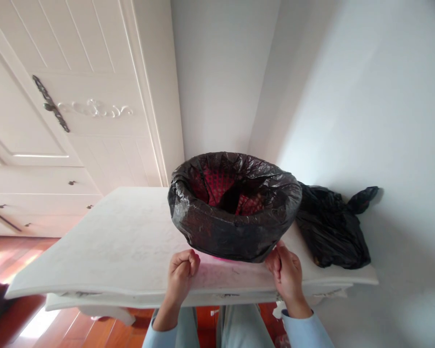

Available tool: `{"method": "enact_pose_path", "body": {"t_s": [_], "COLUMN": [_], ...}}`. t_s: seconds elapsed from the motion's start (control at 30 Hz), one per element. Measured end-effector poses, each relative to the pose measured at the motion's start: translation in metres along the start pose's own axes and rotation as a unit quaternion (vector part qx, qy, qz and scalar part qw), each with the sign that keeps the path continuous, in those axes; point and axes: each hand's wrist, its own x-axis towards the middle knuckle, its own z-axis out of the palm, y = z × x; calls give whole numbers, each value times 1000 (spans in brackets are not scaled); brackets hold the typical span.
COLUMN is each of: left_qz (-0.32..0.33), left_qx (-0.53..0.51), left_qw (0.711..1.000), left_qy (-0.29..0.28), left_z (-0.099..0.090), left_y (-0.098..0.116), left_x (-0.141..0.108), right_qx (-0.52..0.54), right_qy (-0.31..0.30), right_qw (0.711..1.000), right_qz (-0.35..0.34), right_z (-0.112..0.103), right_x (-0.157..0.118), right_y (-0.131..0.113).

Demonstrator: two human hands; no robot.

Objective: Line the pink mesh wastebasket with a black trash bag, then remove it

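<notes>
A black trash bag [235,237] lines a pink-red basket-like bin [217,183], whose perforated wall shows through the opening. The bag is folded over the rim and hangs down outside, covering most of the bin. At the bag's lower left edge, my left hand [181,270] is closed in a fist; whatever its fingers hold is hidden. On the opposite side my right hand [285,270] is closed at the lower right edge, gripping the bag. A sliver of pink shows beneath the bag's front edge.
The bin stands on a white table [130,241] with a curved front edge. A tied black plastic bag [333,227] lies to the right against the wall [395,145]. A white cabinet [155,96] rises at the back left. Below is a reddish wooden floor [76,319].
</notes>
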Motion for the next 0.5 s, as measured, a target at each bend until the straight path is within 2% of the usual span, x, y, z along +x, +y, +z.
{"method": "enact_pose_path", "body": {"t_s": [0.5], "left_qz": [2], "left_qx": [-25], "left_qw": [1000], "left_qy": [-7], "left_z": [0], "left_y": [2], "left_x": [0], "right_qx": [-38], "right_qy": [-6], "right_qw": [999], "right_qz": [-24], "right_z": [-6], "right_x": [-2], "right_y": [6]}}
